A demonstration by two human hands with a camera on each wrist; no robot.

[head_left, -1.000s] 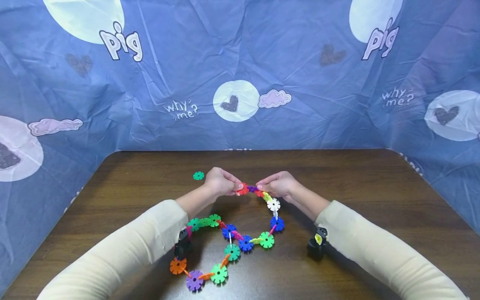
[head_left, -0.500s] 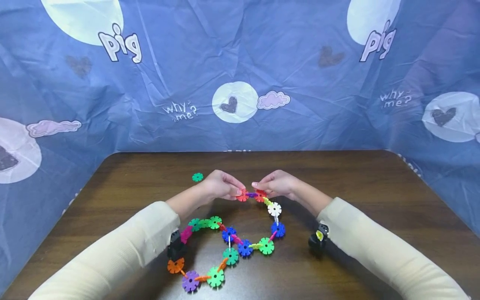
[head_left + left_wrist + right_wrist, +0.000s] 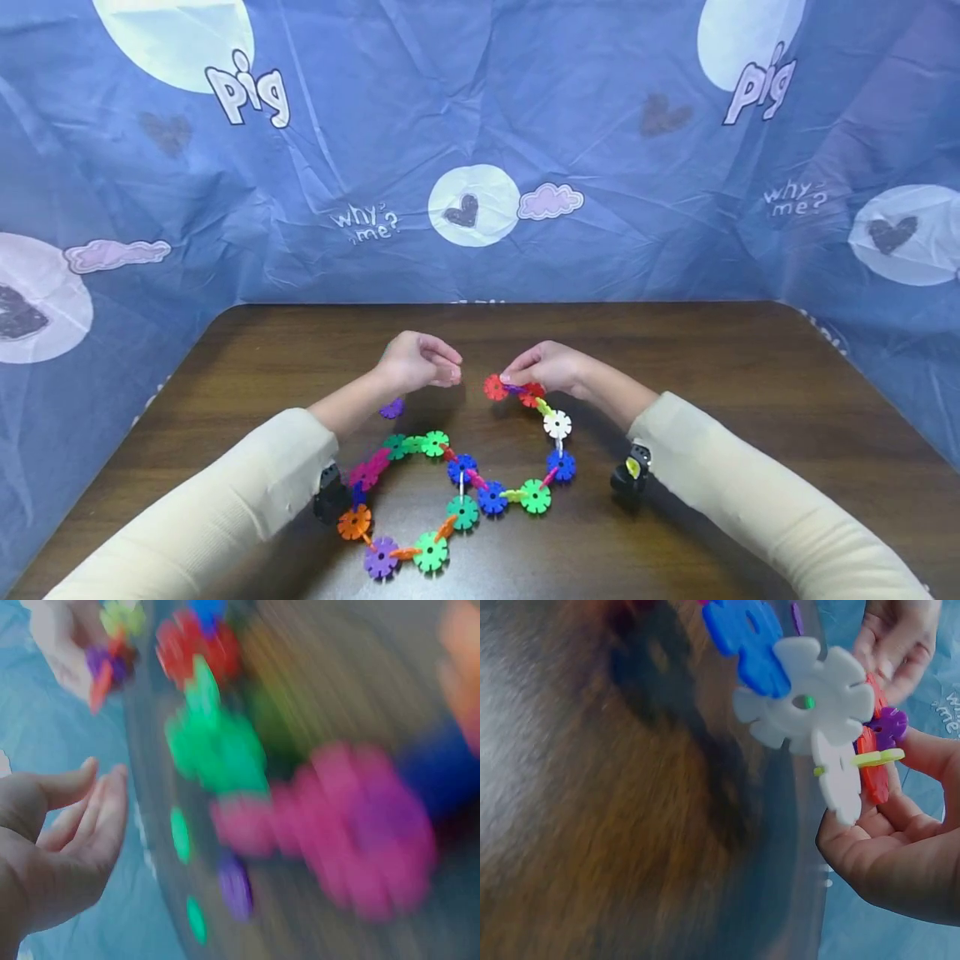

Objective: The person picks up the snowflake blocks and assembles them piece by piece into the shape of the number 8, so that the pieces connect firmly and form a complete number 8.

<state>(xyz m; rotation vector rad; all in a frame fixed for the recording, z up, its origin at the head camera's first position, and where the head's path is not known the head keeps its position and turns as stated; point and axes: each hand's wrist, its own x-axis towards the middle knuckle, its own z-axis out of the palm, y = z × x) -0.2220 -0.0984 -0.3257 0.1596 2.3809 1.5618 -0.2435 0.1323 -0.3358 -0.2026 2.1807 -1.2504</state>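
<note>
A chain of notched plastic snowflake discs runs across the table in a closed loop with a curved tail, its blue disc (image 3: 492, 497) near the middle. My right hand (image 3: 551, 368) pinches the tail's far end, by a purple disc (image 3: 889, 727) set between red ones. The end red disc (image 3: 496, 387) sticks out past my right fingertips towards the left. Apart from it, my left hand (image 3: 422, 362) hovers with nothing in it, thumb and fingers separated in the left wrist view. A white disc (image 3: 806, 697) hangs below my right hand.
A loose purple disc (image 3: 392, 408) lies beside my left forearm. Two loose green discs, one of them this green disc (image 3: 180, 835), show in the blurred left wrist view. A blue printed cloth (image 3: 480, 125) hangs behind the wooden table (image 3: 675, 333).
My left hand has let go of the end red disc and moved left. My right hand has shifted slightly left and grips near the purple disc. The loose purple disc has come into sight.
</note>
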